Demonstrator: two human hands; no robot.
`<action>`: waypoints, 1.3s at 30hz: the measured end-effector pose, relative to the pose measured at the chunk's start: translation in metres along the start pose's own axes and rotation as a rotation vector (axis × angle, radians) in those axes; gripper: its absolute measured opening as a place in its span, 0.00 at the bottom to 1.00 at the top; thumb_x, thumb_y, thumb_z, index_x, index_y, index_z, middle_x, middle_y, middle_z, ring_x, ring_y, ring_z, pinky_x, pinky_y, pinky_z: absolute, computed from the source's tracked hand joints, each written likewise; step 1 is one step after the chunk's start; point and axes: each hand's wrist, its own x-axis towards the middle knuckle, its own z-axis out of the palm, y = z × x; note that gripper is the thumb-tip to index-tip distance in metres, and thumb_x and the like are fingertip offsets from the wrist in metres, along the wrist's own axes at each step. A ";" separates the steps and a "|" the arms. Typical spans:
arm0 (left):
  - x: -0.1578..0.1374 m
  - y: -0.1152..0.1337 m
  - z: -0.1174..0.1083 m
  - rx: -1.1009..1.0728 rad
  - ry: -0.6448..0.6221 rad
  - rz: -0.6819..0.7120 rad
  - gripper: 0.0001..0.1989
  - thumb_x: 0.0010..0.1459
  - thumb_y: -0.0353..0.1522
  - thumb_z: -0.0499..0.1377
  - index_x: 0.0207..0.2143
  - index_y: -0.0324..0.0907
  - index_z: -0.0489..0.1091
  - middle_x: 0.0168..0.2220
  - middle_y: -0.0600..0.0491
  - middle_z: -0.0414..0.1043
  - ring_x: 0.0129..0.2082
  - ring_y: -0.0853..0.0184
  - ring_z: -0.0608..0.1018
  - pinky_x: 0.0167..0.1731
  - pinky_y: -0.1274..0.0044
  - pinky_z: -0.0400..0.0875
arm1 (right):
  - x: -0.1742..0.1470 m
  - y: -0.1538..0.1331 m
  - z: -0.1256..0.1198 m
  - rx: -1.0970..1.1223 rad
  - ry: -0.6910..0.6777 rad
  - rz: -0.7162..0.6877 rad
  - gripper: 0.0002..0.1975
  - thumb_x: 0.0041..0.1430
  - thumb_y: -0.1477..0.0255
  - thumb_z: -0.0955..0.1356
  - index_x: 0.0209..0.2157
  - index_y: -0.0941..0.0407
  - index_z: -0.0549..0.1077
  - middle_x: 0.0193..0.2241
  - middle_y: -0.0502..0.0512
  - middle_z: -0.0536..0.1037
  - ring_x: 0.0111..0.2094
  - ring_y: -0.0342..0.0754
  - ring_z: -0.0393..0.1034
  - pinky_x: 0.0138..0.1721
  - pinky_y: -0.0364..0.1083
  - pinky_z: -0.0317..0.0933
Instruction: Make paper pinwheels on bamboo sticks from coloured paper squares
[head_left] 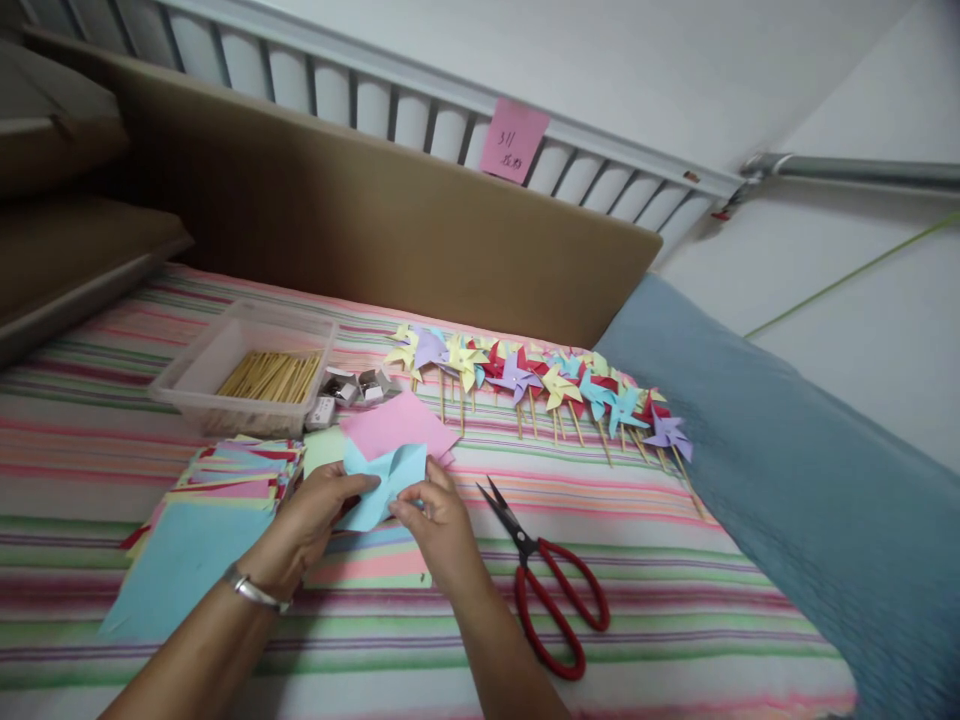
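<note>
A light-blue square of paper (381, 503), creased and partly folded, is held up between both hands. My left hand (324, 503) pinches it from the left side, thumb on top. At its lower right edge, my right hand (436, 510) grips the paper between thumb and fingers. Beneath and behind it lie pink paper sheets (401, 425) and a pale green sheet (322, 450). To the right of my right hand rest red-handled scissors (526, 545), blades apart. Left of my left hand is a pile of coloured paper (202, 540) with a blue sheet on top.
A clear plastic box (187, 385) holds many thin wooden sticks (271, 378). Small boxes (339, 387) stand beside it. Finished paper pinwheels (517, 375) on sticks lie in a row at the back right. A cardboard sheet (375, 210) leans against the radiator (412, 110) behind the striped cloth (675, 620).
</note>
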 end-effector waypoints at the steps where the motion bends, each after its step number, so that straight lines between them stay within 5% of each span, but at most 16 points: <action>1: 0.000 0.000 0.001 -0.001 -0.004 -0.003 0.07 0.39 0.31 0.64 0.25 0.38 0.72 0.21 0.55 0.74 0.21 0.68 0.73 0.24 0.78 0.66 | 0.000 0.000 0.000 -0.009 0.012 0.010 0.05 0.48 0.77 0.70 0.21 0.56 0.73 0.39 0.52 0.71 0.48 0.50 0.62 0.50 0.46 0.53; 12: -0.004 -0.006 0.009 -0.035 -0.039 -0.020 0.06 0.37 0.28 0.64 0.22 0.37 0.71 0.18 0.56 0.72 0.18 0.71 0.71 0.22 0.80 0.63 | 0.002 0.001 0.003 -0.115 0.114 0.099 0.05 0.44 0.76 0.71 0.19 0.54 0.73 0.31 0.50 0.70 0.40 0.49 0.65 0.44 0.46 0.56; 39: -0.005 -0.007 0.009 -0.055 -0.107 -0.032 0.10 0.36 0.29 0.67 0.25 0.36 0.75 0.23 0.52 0.76 0.23 0.68 0.75 0.29 0.78 0.67 | 0.003 0.001 0.007 -0.294 0.138 0.112 0.06 0.43 0.78 0.69 0.18 0.56 0.70 0.32 0.53 0.71 0.43 0.51 0.64 0.46 0.48 0.56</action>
